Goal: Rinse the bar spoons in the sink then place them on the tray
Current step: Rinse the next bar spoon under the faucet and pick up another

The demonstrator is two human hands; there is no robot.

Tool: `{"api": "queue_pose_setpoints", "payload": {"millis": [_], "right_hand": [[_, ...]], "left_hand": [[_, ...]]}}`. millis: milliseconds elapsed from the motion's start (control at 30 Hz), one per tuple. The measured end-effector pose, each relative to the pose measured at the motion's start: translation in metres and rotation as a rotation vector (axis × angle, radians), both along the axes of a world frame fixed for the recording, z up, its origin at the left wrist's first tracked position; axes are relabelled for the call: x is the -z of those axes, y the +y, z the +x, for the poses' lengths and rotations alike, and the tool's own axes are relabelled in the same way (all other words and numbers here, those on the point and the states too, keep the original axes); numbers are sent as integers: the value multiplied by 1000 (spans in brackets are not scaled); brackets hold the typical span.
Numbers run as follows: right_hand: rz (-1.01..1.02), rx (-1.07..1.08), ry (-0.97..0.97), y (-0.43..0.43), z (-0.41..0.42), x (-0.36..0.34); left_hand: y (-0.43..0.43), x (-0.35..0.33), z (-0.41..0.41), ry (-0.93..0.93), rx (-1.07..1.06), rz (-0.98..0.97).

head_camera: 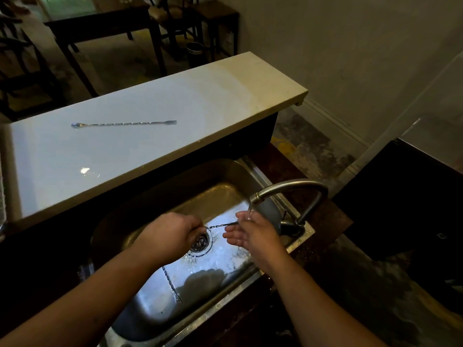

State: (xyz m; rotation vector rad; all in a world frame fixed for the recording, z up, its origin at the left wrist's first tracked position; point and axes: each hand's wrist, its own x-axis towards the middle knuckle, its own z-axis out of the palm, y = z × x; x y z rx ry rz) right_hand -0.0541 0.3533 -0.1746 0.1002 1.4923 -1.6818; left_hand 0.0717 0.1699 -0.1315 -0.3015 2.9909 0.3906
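Our left hand [167,234], in the lower middle of the frame, is closed around one end of a twisted bar spoon [221,225], gripping it over the drain [200,242] of the steel sink [175,181]. The spoon runs level from that fist toward the right, and its far end meets the fingers of our right hand [250,234], which is held open, palm up and slightly cupped. We cannot tell whether those fingers actually pinch the spoon's tip or only touch it. A thin stream of water [249,211] falls from the curved faucet [293,189] onto the right hand's fingers, just right of centre. The basin floor below the hands is wet and shining, and a fine chain [171,284] lies on it, running down toward the bottom of the frame.

A second bar spoon [124,124] lies flat on the long white surface [200,101] in the left middle of the frame, behind the sink and well apart from the hands. Its bowl points left and its small fork end points right. We see nothing else resting on that surface. Dark furniture [105,26] stands in the dim upper left.
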Motion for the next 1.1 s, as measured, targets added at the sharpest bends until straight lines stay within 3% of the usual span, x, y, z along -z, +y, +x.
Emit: {"api": "queue_pose_setpoints", "payload": {"millis": [400, 933, 1100], "right_hand": [[13, 24, -11, -3, -4, -3], [-17, -34, -24, 9, -9, -11], [-8, -38, 45, 11, -9, -10]], "left_hand": [[3, 3, 3, 98, -63, 13], [2, 7, 1, 40, -28, 5], [0, 6, 5, 57, -58, 85]]}}
